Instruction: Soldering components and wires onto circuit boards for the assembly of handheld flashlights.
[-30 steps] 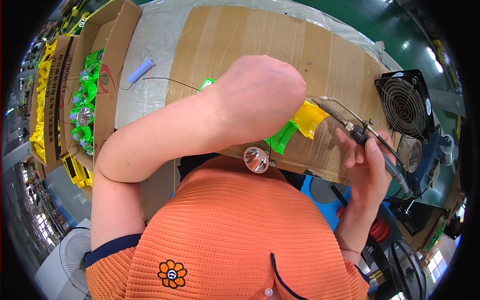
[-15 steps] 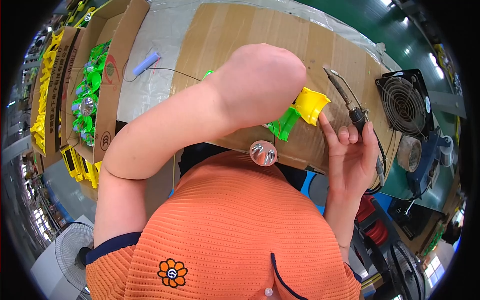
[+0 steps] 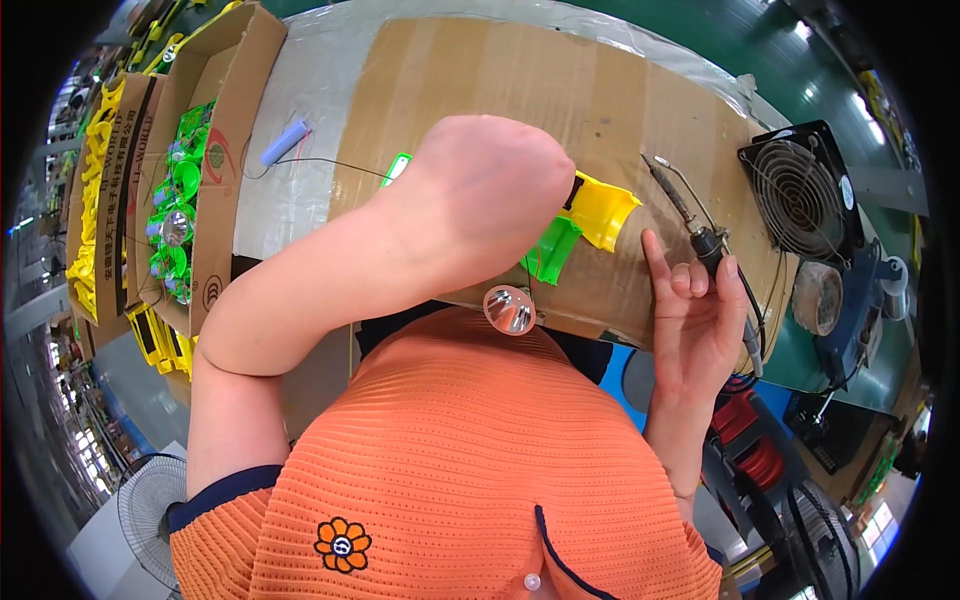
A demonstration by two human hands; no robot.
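My left hand [image 3: 490, 200] is raised close to the camera and is shut on a yellow and green plastic housing [image 3: 600, 212], most of which it hides. My right hand [image 3: 700, 310] rests at the right edge of the cardboard-covered table [image 3: 560, 90] with its fingers apart. Its thumb and fingertips touch the black handle of a soldering iron [image 3: 706, 243], which lies on the cardboard with its tip pointing away. A small silver reflector cup [image 3: 508, 308] sits at the table's near edge, between my two hands.
A blue cylindrical battery [image 3: 285, 142] with thin wires lies at the left. An open cardboard box [image 3: 215, 170] holds several green parts. A black square fan [image 3: 800, 195] stands at the right, and beside it is a round tin [image 3: 818, 298]. A floor fan [image 3: 150, 510] stands at lower left.
My right hand held the soldering iron up by the yellow housing. It has since lowered the iron onto the cardboard and spread its fingers. My left hand has stayed on the housing.
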